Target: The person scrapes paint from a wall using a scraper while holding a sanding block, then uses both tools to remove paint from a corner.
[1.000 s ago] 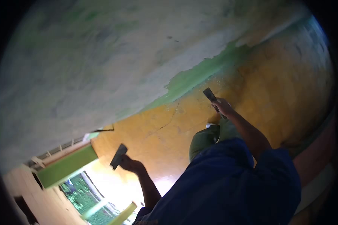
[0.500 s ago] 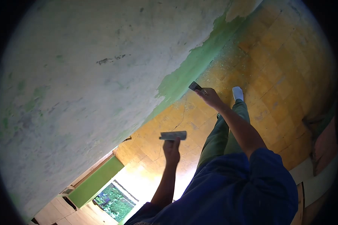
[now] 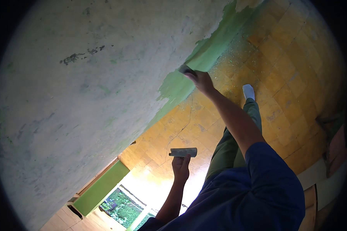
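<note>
My right hand (image 3: 203,82) grips a putty knife (image 3: 186,69), its dark blade against or very near the lower wall, where pale coating meets bare green paint. Its handle is mostly hidden in my fist. In my left hand (image 3: 180,169) is a wide grey putty blade (image 3: 183,152), held level above the floor with the thumb pressed on it. The wall (image 3: 104,84) carries a patchy whitish coat with faint green marks and a dark scuffed spot. Along its base runs a ragged green strip (image 3: 208,56).
The yellow tiled floor (image 3: 281,69) has a long crack and pale specks near the wall's foot. My socked foot (image 3: 248,92) stands on it. A green panel (image 3: 102,186) and a bright opening onto plants (image 3: 123,208) lie at lower left. Boards stand at right.
My right hand has moved up and left, taking the putty knife from over the floor edge to the green strip. My left hand with its blade sits slightly lower and further right in view.
</note>
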A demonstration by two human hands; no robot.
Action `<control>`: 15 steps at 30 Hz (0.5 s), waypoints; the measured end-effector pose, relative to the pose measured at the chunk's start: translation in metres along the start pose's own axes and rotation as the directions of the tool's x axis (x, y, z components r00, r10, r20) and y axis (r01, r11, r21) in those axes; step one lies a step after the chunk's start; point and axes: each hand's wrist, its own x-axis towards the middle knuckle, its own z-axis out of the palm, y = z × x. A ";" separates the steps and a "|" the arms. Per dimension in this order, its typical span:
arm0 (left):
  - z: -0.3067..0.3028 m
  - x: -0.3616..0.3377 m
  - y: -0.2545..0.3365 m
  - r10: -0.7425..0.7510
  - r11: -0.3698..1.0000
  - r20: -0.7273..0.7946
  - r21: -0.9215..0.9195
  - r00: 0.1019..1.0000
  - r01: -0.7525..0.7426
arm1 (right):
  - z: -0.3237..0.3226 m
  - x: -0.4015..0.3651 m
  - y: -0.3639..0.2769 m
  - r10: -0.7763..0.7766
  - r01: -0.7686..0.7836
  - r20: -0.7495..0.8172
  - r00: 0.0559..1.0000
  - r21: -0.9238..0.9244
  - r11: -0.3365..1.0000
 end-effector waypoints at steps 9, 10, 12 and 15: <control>-0.003 0.000 -0.008 -0.040 0.999 0.036 -0.018 0.999 0.040 | -0.014 -0.027 0.010 -0.038 0.038 -0.035 0.999 0.020 0.999; -0.003 0.000 -0.010 -0.044 0.999 0.035 -0.030 0.998 0.045 | -0.012 -0.027 0.007 -0.072 0.073 -0.046 0.996 0.020 0.997; -0.002 -0.001 -0.014 -0.054 0.997 0.035 -0.045 0.998 0.055 | -0.001 -0.008 -0.024 -0.085 0.087 -0.055 0.995 0.041 0.995; -0.005 -0.001 -0.016 -0.049 0.998 0.037 -0.043 0.998 0.051 | -0.008 -0.011 -0.052 -0.057 0.062 -0.050 0.997 0.113 0.992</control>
